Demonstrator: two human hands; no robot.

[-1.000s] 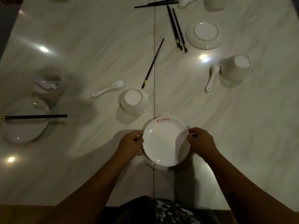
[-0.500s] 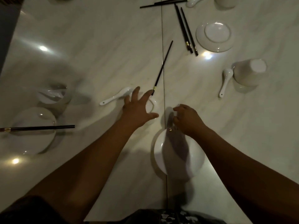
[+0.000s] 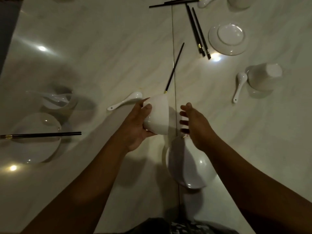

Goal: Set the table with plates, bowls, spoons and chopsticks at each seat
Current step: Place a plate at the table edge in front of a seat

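Fingers (image 3: 147,107) around tilted white bowl (image 3: 158,115)

A white bowl (image 3: 158,115) — gripped in the left hand (image 3: 136,127), tipped sideways — hangs mid-frame, just above a white plate (image 3: 190,168) (lying flat, lower centre).

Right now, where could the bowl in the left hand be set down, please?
Bare tabletop spreads left of the single chopstick, and again right of the near plate. Crowded far right, around the chopstick pair, far plate and overturned bowl.
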